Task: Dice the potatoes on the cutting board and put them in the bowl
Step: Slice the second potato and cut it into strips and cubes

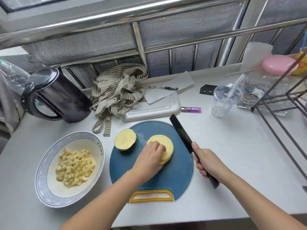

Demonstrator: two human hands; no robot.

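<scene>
A round blue cutting board (174,173) with a yellow handle lies in front of me. On it sits a stack of potato slices (167,145), and my left hand (150,157) rests on the stack with curled fingertips pressing it down. A potato half (125,141) lies cut face up at the board's left. My right hand (206,162) grips the handle of a black cleaver (181,132), whose blade points away over the board's right edge, apart from the slices. A white bowl (49,190) with a blue patterned rim, left of the board, holds several potato dice (75,166).
A black kettle (56,95) stands at the back left, beside a striped cloth (116,92). A white tray (154,108) with paper and a pen lies behind the board. A purple lighter (191,109), a plastic cup (225,101) and a wire rack (282,103) are on the right.
</scene>
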